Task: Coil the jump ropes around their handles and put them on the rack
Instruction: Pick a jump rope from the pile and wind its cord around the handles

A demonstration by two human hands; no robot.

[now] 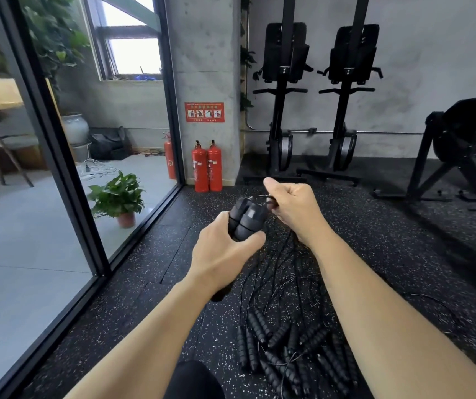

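The left hand (225, 249) grips the paired black foam jump-rope handles (246, 218), their long axis pointing up and away. Just right of that grip, the right hand (294, 211) pinches the thin black cord (269, 200) beside the handle tops.

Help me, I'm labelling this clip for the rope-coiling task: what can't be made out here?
Rack: nowhere in the head view.
Held handles: lower ends hidden inside the left hand.
Rope in the right hand: curled fingers cover it; only a thin loop shows.
Floor pile: black on dark flooring, partly behind the right forearm; rope count unclear.
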